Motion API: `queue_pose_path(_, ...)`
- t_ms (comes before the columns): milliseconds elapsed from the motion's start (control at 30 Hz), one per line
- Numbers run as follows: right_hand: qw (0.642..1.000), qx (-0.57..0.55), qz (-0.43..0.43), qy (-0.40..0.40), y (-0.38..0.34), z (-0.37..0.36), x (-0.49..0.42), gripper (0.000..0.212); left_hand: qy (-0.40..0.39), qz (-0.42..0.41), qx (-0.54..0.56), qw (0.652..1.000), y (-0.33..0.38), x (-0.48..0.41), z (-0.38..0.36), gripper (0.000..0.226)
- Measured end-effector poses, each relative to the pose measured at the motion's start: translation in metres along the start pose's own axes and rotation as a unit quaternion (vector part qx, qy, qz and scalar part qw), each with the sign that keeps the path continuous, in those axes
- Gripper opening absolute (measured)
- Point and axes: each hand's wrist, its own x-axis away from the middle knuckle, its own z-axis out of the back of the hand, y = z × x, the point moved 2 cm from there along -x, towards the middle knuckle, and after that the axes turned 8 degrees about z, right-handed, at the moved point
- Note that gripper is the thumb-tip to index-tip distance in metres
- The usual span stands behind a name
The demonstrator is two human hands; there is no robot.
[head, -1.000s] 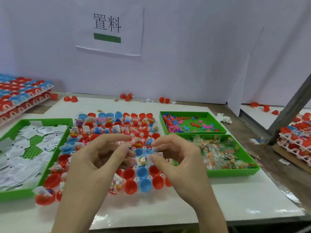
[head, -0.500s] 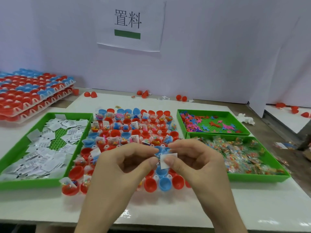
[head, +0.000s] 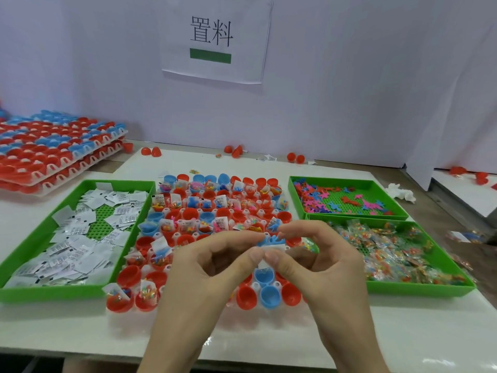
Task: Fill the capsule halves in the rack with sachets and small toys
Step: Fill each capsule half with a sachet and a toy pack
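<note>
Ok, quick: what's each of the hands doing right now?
Left hand: closed, pinching the white sachet.
Right hand: closed, pinching the same sachet together with a blue toy.

Red and blue capsule halves [head: 270, 293], green trays [head: 48, 290], white sachets [head: 80, 238], blue toy [head: 270, 239]

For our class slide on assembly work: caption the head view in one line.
Both hands, left and right, pinch a white sachet and blue toy over the capsule rack.
</note>
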Motion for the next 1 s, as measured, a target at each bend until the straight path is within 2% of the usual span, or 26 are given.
queue_pose_path(167,0.999,-0.014,-0.003,0.034,0.0026,0.0004,-0.0013,0.036,0.026,0.018,0.021,0.999,0.0001,0.0007,0.0008,0.015)
queue_pose_path(367,0.998,-0.037,-0.009,0.041,0.0039,-0.0001,-0.0011,0.039,-0.011,0.029,0.028,0.999,-0.0064,-0.002,0.0013,0.019)
queue_pose_path(733,0.994,-0.101,-0.006,0.04,0.0019,-0.003,-0.001,0.036,-0.039,-0.014,0.001,0.999,-0.0004,-0.0004,-0.0031,0.02)
queue_pose_path(1000,0.998,-0.035,0.013,0.044,0.003,-0.006,-0.0011,0.033,0.008,-0.024,-0.018,1.0,0.0005,-0.0013,0.0021,0.012)
